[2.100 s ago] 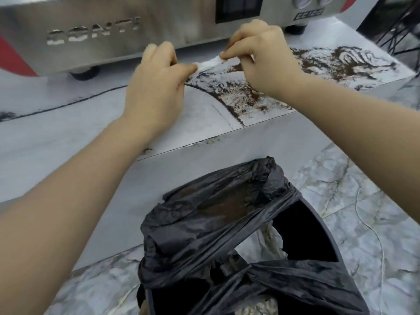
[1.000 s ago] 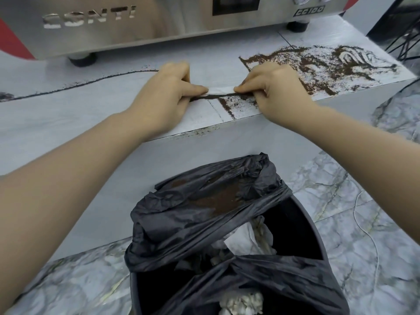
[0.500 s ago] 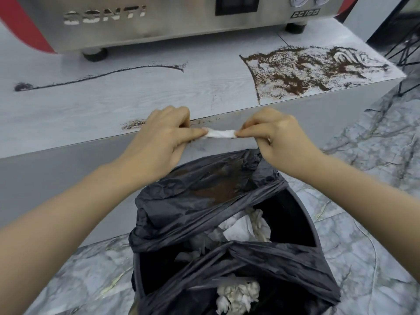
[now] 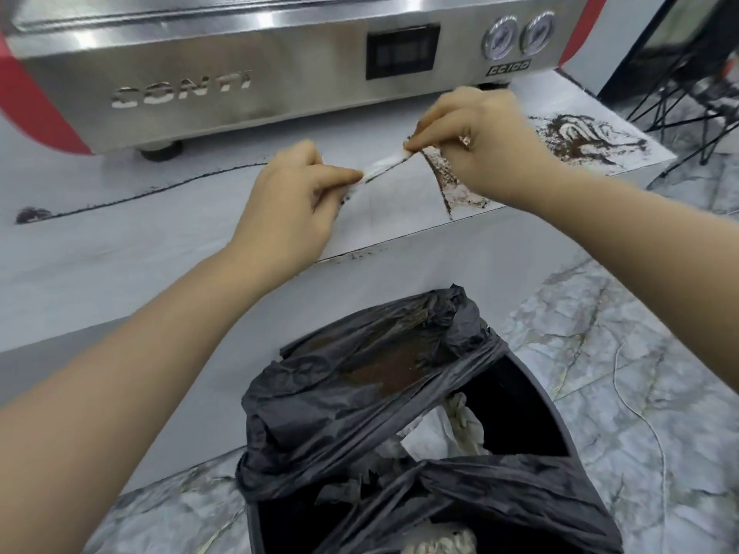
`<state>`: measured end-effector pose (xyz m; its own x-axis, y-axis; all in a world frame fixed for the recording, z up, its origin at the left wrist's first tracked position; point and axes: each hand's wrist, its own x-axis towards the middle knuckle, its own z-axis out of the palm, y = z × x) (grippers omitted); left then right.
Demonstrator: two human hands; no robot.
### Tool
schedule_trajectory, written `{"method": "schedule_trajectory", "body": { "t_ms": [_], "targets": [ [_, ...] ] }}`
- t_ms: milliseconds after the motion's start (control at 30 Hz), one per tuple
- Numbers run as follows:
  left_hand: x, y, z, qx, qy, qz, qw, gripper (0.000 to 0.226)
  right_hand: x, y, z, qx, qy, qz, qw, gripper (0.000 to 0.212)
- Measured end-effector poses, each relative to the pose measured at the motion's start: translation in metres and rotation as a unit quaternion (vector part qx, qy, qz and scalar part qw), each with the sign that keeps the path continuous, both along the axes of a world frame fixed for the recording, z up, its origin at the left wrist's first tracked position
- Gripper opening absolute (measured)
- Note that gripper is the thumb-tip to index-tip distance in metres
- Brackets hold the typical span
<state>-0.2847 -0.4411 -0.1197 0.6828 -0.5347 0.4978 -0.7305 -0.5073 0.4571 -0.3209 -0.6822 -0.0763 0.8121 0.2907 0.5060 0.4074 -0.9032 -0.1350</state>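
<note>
A folded white tissue point(image 4: 384, 165) is stretched between my two hands above the grey counter point(image 4: 140, 249). My left hand point(image 4: 294, 201) pinches its left end, my right hand point(image 4: 476, 141) pinches its right end, held a little higher. Spilled brown coffee grounds point(image 4: 580, 143) lie on the counter to the right, partly behind my right hand. A thin dark line of grounds point(image 4: 160, 189) runs across the counter to the left. Below the counter edge stands a bin point(image 4: 536, 397) lined with a black bag point(image 4: 360, 393), with grounds on the bag's fold.
A steel and red espresso machine point(image 4: 240, 74) stands at the back of the counter. Crumpled white paper point(image 4: 448, 429) lies in the bin. The floor point(image 4: 640, 373) is marbled tile, with a thin white cord across it. Black metal chair legs point(image 4: 688, 97) stand at the far right.
Both hands dragged the tissue toward the counter edge, sweeping grounds over the bin, then lifted back over the counter near the remaining grounds. The swept strip is bare.
</note>
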Motion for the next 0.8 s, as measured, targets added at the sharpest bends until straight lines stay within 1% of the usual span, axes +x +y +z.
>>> {"method": "schedule_trajectory", "body": {
  "t_ms": [100,267,333,500,600,700,800],
  "targets": [
    [0.02,-0.015,0.001,-0.001,-0.009,0.017,1.0,0.026,0.023,-0.006,0.008,-0.013,0.019,-0.016,1.0,0.037],
    [0.043,-0.044,-0.002,0.026,-0.028,0.039,0.998,0.027,0.048,-0.027,0.005,-0.03,0.04,-0.035,0.998,0.032],
    [0.048,-0.058,-0.005,0.05,-0.023,0.06,0.997,0.028,0.06,-0.037,-0.001,-0.029,0.048,-0.043,0.998,0.032],
    [0.06,-0.092,-0.018,0.118,-0.03,0.108,0.987,0.031,0.092,-0.061,-0.028,-0.074,0.062,-0.032,0.995,0.035],
    [0.069,-0.111,-0.025,0.126,-0.034,0.138,0.982,0.032,0.105,-0.079,-0.042,-0.078,0.067,-0.026,0.994,0.037],
    [0.077,-0.13,-0.026,0.114,-0.027,0.135,0.984,0.031,0.109,-0.102,-0.046,-0.055,0.069,-0.032,0.996,0.034],
    [0.08,-0.146,-0.026,0.097,-0.029,0.095,0.99,0.026,0.104,-0.128,-0.048,-0.034,0.059,-0.028,0.997,0.04]
  ]
}}
